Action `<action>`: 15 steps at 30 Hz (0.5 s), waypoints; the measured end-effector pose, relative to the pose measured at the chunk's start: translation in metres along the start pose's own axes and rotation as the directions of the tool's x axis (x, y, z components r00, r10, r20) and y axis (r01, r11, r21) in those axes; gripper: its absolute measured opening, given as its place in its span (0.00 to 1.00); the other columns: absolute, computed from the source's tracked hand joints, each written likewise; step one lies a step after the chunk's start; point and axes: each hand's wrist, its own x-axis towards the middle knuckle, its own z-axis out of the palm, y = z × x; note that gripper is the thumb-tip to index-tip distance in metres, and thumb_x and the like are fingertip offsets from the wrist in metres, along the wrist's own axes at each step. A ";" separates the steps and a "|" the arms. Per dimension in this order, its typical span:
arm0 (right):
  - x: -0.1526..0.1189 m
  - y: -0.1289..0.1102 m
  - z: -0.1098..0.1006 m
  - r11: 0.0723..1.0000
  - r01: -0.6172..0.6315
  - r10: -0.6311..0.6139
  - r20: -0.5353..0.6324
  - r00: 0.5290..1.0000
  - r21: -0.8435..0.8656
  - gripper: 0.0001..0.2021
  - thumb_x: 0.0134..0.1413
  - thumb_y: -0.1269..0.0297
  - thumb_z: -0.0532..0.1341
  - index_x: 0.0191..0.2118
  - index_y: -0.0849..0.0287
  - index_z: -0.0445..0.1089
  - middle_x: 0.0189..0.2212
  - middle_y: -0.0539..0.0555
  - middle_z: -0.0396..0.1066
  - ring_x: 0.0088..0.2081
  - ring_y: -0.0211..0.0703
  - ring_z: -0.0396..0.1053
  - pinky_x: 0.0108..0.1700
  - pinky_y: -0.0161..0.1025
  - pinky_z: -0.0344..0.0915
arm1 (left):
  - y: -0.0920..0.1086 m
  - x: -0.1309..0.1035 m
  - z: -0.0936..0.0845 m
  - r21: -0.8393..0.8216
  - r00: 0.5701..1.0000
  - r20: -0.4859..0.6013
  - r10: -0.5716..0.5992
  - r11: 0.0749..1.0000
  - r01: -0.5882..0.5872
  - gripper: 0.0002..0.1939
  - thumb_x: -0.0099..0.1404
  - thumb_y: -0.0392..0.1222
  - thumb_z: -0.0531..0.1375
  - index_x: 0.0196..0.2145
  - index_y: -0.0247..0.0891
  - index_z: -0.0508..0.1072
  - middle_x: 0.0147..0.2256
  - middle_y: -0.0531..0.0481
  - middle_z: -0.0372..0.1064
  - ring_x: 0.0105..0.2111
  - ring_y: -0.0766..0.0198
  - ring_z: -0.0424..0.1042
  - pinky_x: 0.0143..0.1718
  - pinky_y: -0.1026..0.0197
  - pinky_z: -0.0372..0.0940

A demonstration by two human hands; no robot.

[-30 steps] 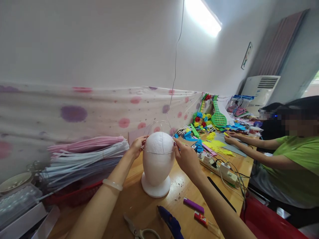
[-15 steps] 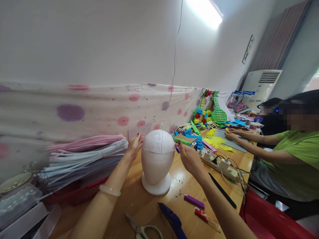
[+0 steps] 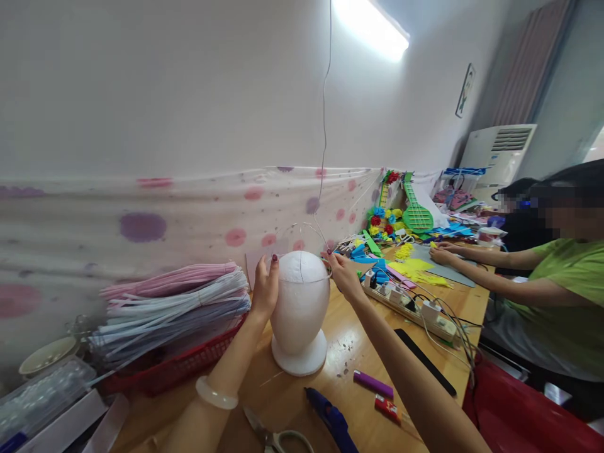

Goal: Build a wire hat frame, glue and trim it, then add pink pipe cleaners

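Note:
A white foam mannequin head (image 3: 300, 314) stands upright on the wooden table between my hands. A thin wire frame (image 3: 301, 242) arches over its crown, with a strand running down the front and a band around the upper part. At the head's left side is my left hand (image 3: 265, 286), thumb up and fingers curled at the wire band; part of its grip is hidden. On the other side, my right hand (image 3: 345, 275) pinches the frame near the band. Close to me lie scissors (image 3: 271, 437) and a dark blue glue gun (image 3: 330, 418).
Left, a red basket (image 3: 174, 371) carries bundled pink, white and grey strips (image 3: 174, 302). On the right are lighters (image 3: 372, 384), a power strip (image 3: 401, 308) with cables, yellow pieces (image 3: 419, 274) and green instrument-shaped crafts (image 3: 418, 214). Beyond, a person in a green shirt (image 3: 561, 277) handles yellow material.
My left hand has come in against the side of the foam head, and my right hand has closed in nearer the band. The camera view has shifted slightly.

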 end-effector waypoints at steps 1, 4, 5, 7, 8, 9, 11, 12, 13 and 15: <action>0.002 -0.004 -0.003 1.000 0.001 -0.001 0.009 1.000 0.001 0.28 0.63 0.39 0.51 0.41 0.60 0.75 0.34 0.56 0.78 0.34 0.45 0.77 0.32 0.40 0.72 | 0.002 0.004 0.000 -0.004 1.000 0.006 0.007 1.000 -0.007 0.28 0.72 0.58 0.51 0.60 0.35 0.61 0.66 0.35 0.56 0.68 0.48 0.52 0.68 0.49 0.45; -0.003 -0.017 -0.015 0.999 0.038 -0.037 0.009 0.999 -0.011 0.34 0.59 0.33 0.48 0.43 0.58 0.77 0.39 0.59 0.80 0.41 0.53 0.78 0.35 0.43 0.73 | 0.007 0.014 -0.003 -0.038 0.999 0.050 -0.004 0.999 0.006 0.27 0.72 0.58 0.50 0.57 0.35 0.66 0.63 0.35 0.62 0.65 0.47 0.58 0.66 0.47 0.49; -0.009 -0.022 -0.019 0.998 0.058 -0.058 0.002 0.998 -0.025 0.34 0.59 0.33 0.49 0.45 0.58 0.78 0.41 0.59 0.80 0.45 0.56 0.77 0.40 0.46 0.73 | 0.007 0.019 -0.005 -0.058 0.997 0.077 -0.012 0.998 0.017 0.27 0.72 0.58 0.50 0.57 0.36 0.67 0.62 0.36 0.63 0.65 0.47 0.58 0.65 0.47 0.50; -0.024 -0.030 -0.028 0.993 0.101 -0.102 -0.013 0.995 -0.064 0.32 0.60 0.35 0.50 0.48 0.56 0.77 0.47 0.59 0.78 0.53 0.58 0.73 0.51 0.51 0.70 | 0.005 0.028 -0.007 -0.110 0.986 0.161 -0.031 0.993 0.050 0.26 0.72 0.58 0.50 0.56 0.37 0.69 0.62 0.38 0.64 0.63 0.48 0.61 0.64 0.47 0.54; -0.033 -0.034 -0.031 0.989 0.122 -0.124 -0.018 0.992 -0.087 0.31 0.61 0.36 0.50 0.50 0.55 0.77 0.49 0.59 0.77 0.56 0.59 0.71 0.55 0.53 0.67 | 0.003 0.033 -0.007 -0.138 0.977 0.210 -0.043 0.988 0.073 0.26 0.73 0.58 0.50 0.56 0.37 0.69 0.61 0.38 0.65 0.62 0.50 0.63 0.63 0.46 0.56; -0.041 -0.037 -0.033 0.983 0.144 -0.147 -0.017 0.989 -0.110 0.29 0.62 0.38 0.50 0.51 0.54 0.76 0.52 0.59 0.76 0.60 0.59 0.67 0.59 0.55 0.63 | 0.000 0.038 -0.007 -0.163 0.964 0.259 -0.056 0.982 0.101 0.25 0.73 0.58 0.51 0.55 0.36 0.69 0.60 0.38 0.66 0.60 0.51 0.66 0.61 0.45 0.59; -0.056 -0.041 -0.033 0.971 0.186 -0.188 0.002 0.982 -0.152 0.28 0.64 0.40 0.50 0.53 0.52 0.75 0.56 0.58 0.72 0.66 0.58 0.58 0.65 0.56 0.55 | -0.007 0.048 -0.005 -0.194 0.935 0.342 -0.093 0.967 0.167 0.24 0.72 0.56 0.53 0.54 0.35 0.70 0.56 0.39 0.69 0.55 0.53 0.70 0.57 0.43 0.63; -0.062 -0.042 -0.032 0.962 0.204 -0.204 0.019 0.979 -0.181 0.27 0.65 0.41 0.49 0.54 0.52 0.75 0.58 0.58 0.71 0.68 0.56 0.54 0.66 0.56 0.52 | -0.010 0.053 -0.003 -0.198 0.918 0.380 -0.117 0.959 0.204 0.22 0.72 0.55 0.55 0.53 0.35 0.71 0.54 0.40 0.70 0.52 0.53 0.72 0.55 0.43 0.65; -0.066 -0.042 -0.030 0.954 0.215 -0.212 0.036 0.977 -0.211 0.27 0.66 0.42 0.48 0.56 0.52 0.74 0.60 0.58 0.69 0.69 0.55 0.51 0.67 0.56 0.51 | -0.013 0.058 -0.002 -0.195 0.898 0.417 -0.143 0.951 0.242 0.21 0.71 0.53 0.56 0.52 0.35 0.71 0.53 0.41 0.71 0.50 0.54 0.72 0.53 0.44 0.67; -0.071 -0.040 -0.025 0.937 0.223 -0.213 0.065 0.975 -0.267 0.27 0.68 0.44 0.45 0.58 0.52 0.72 0.61 0.59 0.67 0.70 0.55 0.50 0.67 0.57 0.51 | -0.016 0.066 0.000 -0.173 0.849 0.491 -0.195 0.934 0.314 0.18 0.71 0.50 0.58 0.52 0.35 0.71 0.50 0.43 0.71 0.47 0.56 0.74 0.48 0.47 0.70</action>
